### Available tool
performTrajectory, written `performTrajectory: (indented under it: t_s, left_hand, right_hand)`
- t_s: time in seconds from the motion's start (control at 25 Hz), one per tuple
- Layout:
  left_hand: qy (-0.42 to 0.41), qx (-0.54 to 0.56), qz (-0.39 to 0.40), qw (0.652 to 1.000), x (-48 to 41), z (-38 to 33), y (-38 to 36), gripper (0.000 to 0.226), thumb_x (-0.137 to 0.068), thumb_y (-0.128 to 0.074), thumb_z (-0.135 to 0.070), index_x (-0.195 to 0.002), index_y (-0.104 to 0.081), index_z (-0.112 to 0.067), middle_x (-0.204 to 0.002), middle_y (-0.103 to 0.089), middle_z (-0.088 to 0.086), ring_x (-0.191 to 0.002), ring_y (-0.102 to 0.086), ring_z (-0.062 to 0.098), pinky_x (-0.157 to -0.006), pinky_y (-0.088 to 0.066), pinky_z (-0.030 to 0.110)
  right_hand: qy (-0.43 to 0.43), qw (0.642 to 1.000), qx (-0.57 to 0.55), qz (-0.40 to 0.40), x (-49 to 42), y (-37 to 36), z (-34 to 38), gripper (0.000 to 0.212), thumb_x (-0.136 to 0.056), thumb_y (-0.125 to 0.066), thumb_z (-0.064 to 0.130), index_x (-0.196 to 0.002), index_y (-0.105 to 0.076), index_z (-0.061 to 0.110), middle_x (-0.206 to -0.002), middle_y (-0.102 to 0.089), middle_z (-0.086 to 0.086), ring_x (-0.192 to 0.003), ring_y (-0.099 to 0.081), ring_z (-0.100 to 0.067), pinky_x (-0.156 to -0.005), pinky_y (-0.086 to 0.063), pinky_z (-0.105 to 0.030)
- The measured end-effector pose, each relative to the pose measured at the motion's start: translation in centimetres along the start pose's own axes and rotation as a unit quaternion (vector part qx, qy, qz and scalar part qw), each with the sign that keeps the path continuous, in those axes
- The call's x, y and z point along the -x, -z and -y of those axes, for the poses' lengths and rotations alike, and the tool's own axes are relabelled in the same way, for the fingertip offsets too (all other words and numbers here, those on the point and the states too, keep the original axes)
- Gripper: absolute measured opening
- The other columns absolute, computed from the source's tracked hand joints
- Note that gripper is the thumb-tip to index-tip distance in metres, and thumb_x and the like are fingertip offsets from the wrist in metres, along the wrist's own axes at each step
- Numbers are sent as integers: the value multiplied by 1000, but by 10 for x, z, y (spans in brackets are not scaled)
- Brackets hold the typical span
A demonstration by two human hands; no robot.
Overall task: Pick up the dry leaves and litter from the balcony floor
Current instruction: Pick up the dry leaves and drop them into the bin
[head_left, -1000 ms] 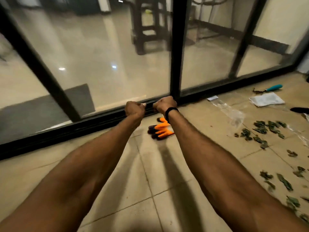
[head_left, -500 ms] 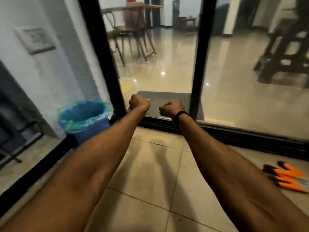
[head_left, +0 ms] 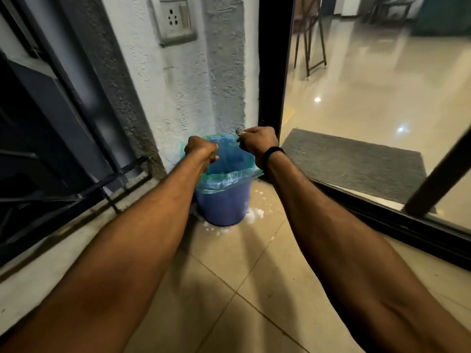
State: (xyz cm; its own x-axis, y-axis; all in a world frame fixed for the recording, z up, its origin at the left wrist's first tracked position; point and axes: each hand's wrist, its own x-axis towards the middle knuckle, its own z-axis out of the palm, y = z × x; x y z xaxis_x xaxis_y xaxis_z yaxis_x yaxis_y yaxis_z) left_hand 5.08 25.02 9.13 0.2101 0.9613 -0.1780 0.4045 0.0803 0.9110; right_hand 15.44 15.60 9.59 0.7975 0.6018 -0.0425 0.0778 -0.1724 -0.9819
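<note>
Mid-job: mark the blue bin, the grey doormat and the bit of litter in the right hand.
blue bin (head_left: 221,208): head view, outer wall below the liner.
grey doormat (head_left: 356,161): head view, middle of its surface.
bit of litter (head_left: 237,132): head view, the part poking out of the right hand (head_left: 258,141).

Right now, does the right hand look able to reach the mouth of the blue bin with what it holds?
Probably yes. The right hand, pinching a small scrap, hovers at the far rim of the blue bin. The bin's lined mouth is open, and nothing shows between them.
</note>
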Motion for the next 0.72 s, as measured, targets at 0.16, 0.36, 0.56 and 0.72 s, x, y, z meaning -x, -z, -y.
performTrajectory:
  t_s: [0.16,0.36,0.56,0.72]
  left_hand:
    - [13,46,6,999,-2,9,-13,28,-88,-51,0,-113,-64,-1,-89,-61,9,-65,-60,20,-71,-62,46]
    - [-25,11,-83,996,8,-2,-20,47,-68,-54,-22,-109,-68,-4,-107,-72,12,-91,-72,31,-80,-61,43]
    - [-147,-117,-84,979,61,-10,-43,30,-90,-53,-19,-109,-73,-6,-117,-70,16,-114,-62,35,-91,-50,36]
    - [-225,-142,-8,964,136,-9,-95,28,-91,-52,-16,-106,-73,-7,-114,-70,17,-111,-62,37,-89,-48,36]
  right_hand:
    - [-6,999,-5,46,-16,-28,-32,19,-79,-56,14,-67,-66,3,-61,-54,-8,-67,-60,-28,-77,-56,-60]
    - [-15,998,-63,-21,5,-9,-44,11,-75,-69,8,-68,-73,15,-71,-72,-10,-72,-72,-26,-73,-61,-45]
    - [-3,991,-31,-127,30,47,-35,15,-81,-75,24,-71,-73,12,-69,-73,-3,-62,-68,-9,-68,-59,-26]
    - [-10,981,40,-188,54,119,-47,24,-80,-75,27,-61,-65,19,-76,-74,-4,-80,-71,-19,-82,-58,-36]
